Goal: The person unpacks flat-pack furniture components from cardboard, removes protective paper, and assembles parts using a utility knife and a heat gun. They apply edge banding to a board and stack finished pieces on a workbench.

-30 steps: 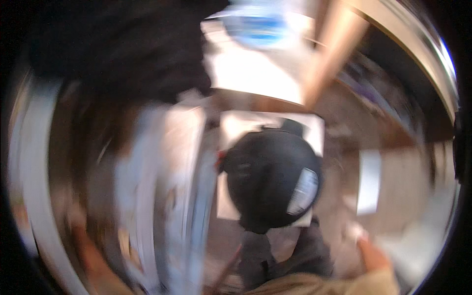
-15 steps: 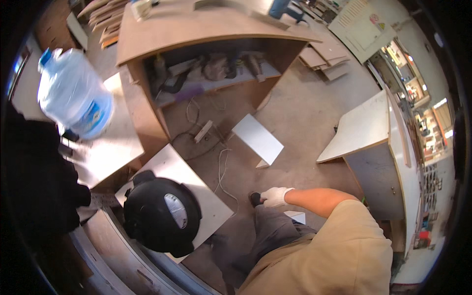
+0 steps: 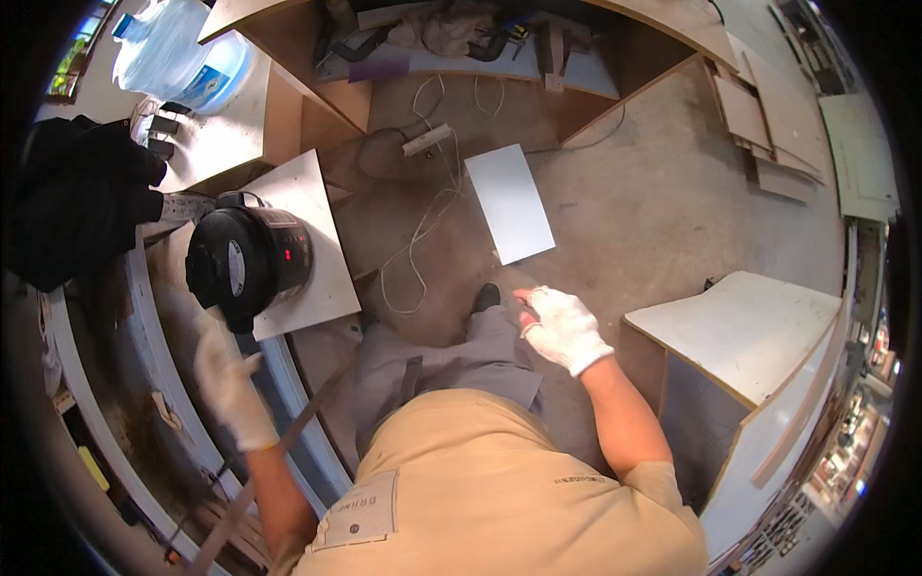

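My left hand (image 3: 230, 389), in a white knit glove, is blurred beside the black electric pressure cooker (image 3: 240, 259). Its fingers are stretched out and the thumb stands apart, with nothing seen in it. The cooker has red lights and rests on a white board (image 3: 327, 278). My right hand (image 3: 562, 328), in a similar glove with bare fingertips, hangs in front of my right thigh. Its fingers are loosely bent and apart, holding nothing. Beyond it, a white panel (image 3: 512, 204) is raised off the floor on a support that is mostly hidden.
A white-topped cabinet (image 3: 740, 326) stands at right. Cables and a power strip (image 3: 426, 140) lie on the floor ahead, before a wooden workbench (image 3: 672, 29). A large water bottle (image 3: 192, 62) stands at far left, near black cloth (image 3: 82, 197). Boards (image 3: 768, 125) lie at far right.
The view has swung round, and the cooker now shows its lit front. My left hand has come into view. My right hand has lifted outward, its fingers now seen apart.
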